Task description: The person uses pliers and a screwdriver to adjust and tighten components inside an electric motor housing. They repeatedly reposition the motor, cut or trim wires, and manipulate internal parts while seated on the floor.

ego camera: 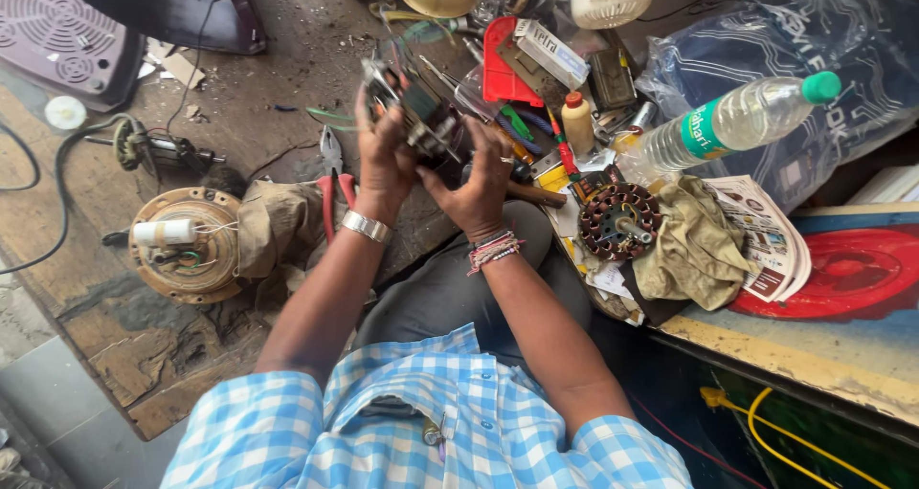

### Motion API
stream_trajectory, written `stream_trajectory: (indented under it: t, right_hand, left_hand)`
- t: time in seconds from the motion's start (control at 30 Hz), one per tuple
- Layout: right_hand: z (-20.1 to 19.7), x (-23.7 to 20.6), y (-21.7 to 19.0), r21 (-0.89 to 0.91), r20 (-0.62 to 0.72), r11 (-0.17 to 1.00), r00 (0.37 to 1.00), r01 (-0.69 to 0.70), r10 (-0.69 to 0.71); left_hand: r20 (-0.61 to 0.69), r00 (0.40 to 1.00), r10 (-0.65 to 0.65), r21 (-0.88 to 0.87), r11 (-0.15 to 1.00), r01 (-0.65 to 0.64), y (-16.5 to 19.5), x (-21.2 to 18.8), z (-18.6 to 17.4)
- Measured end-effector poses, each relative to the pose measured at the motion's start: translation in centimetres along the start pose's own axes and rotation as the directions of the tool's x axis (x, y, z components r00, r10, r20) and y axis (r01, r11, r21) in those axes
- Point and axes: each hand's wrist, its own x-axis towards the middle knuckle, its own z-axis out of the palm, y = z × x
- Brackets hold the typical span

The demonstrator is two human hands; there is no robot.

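- Left hand (383, 159) and right hand (476, 183) both closed around a small dark metal motor assembly with wires (421, 116), held up over the worn wooden bench (278, 87).
- Assembly looks part-dismantled; reassembly unfinished, I judge.
- Copper-wound round stator (617, 221) lies apart, right; red-handled pliers (332, 188) rest near the left wrist.

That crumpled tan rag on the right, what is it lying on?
The tan rag lies on folded printed papers, beside a wound copper stator. The papers rest on the bench edge. Whatever sits directly beneath the rag is covered.
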Motion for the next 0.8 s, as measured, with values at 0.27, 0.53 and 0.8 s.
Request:
stream_trajectory:
  t: [0.27, 0.53, 0.8]
  right_hand:
    - [0.5, 1.1, 0.1, 0.016, 0.05, 0.994, 0.993, -0.111, 0.11]
    - [0.3, 1.5, -0.3, 0.048, -0.006, 0.993, 0.994, -0.109, 0.109]
    - [0.4, 1.3, -0.1, 0.061, -0.01, 0.991, 0.993, -0.12, 0.12]
  left_hand:
    - [-0.129, 0.992, -0.005, 0.103, 0.995, 0.019, -1.0, 0.2, 0.6]
    - [-0.13, 0.991, 0.022, 0.181, 0.983, 0.002, -1.3, 0.3, 1.1]
    - [-0.127, 0.991, 0.033, 0.183, 0.983, -0.009, -1.4, 0.3, 1.2]
